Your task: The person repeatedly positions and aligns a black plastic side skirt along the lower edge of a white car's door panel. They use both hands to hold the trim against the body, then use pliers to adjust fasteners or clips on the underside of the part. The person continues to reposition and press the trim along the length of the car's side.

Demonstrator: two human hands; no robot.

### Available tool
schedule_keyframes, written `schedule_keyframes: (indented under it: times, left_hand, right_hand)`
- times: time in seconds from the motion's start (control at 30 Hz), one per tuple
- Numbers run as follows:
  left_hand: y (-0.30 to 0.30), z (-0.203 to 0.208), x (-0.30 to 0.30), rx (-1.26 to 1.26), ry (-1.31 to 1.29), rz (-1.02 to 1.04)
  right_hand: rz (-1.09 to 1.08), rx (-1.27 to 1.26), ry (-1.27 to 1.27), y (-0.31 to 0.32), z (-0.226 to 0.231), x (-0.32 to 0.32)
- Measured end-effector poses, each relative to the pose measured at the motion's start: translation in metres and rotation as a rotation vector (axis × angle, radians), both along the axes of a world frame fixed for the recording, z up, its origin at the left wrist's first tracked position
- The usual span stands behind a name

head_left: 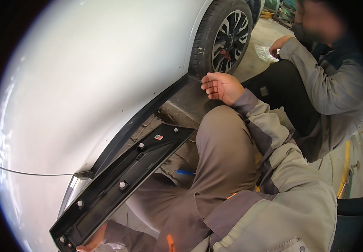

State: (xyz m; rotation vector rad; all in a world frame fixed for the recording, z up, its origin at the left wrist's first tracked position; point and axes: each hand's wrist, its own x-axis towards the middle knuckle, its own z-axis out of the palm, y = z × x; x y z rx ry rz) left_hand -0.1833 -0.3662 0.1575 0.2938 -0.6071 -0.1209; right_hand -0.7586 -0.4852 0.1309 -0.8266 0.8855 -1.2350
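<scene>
A long black plastic trim panel (114, 194) lies slantwise at the lower left, its inner side facing me. Several white clips (122, 185) and a small red-and-white label (159, 137) show on it. My left hand (92, 243) grips the lower end of the panel from beneath; most of its fingers are hidden. My right hand (223, 87) is raised beside the wheel (232, 42), fingers loosely curled and the palm partly showing, with nothing visible in it. The white car body (85, 80) fills the left, small holes dotting its lower edge above a dark sill (127, 126).
Another person (328, 84) sits or crouches at the right, close to my right arm. My bent knee (221, 134) stands between the panel and that person. A blue object (185, 172) lies on the cracked floor. Clear plastic wrap (265, 53) lies behind the wheel.
</scene>
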Motion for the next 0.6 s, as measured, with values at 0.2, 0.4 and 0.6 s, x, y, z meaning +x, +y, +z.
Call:
schedule_keyframes:
  times: [0.2, 0.4, 0.6]
  left_hand:
    - [-0.016, -0.004, 0.002, -0.051, 0.102, 0.018]
    - [-0.054, -0.015, -0.029, 0.002, 0.239, 0.292]
    - [-0.074, -0.053, -0.055, 0.254, 0.331, 0.056]
  right_hand:
    - [-0.093, 0.173, 0.123, -0.013, -0.033, -0.003]
    - [0.125, 0.407, 0.03, -0.021, -0.061, 0.018]
    - [0.073, 0.186, -0.237, -0.031, -0.05, 0.018]
